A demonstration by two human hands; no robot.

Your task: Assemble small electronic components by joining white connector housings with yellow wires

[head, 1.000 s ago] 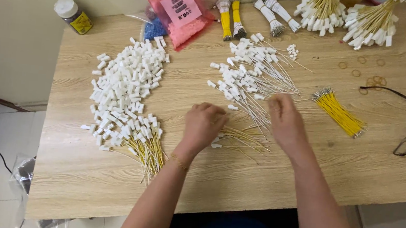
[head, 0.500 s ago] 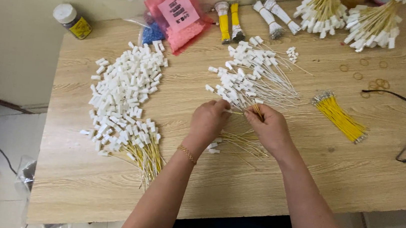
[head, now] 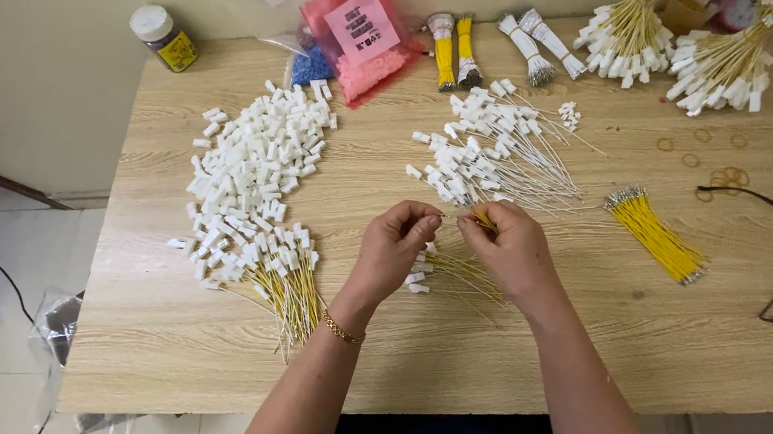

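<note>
Near the counter front edge, the left hand and right hand are each pinching one yellow wire; its thin end is likely slipping from either grip.

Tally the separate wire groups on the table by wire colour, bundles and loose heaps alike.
Yellow wire groups: 6 (tied bundle, heap with white connectors, small heap under the hands, upright bundle, two fanned bundles)
White wire groups: 2 (spread heap, tied bundles)
Total: 8
</note>
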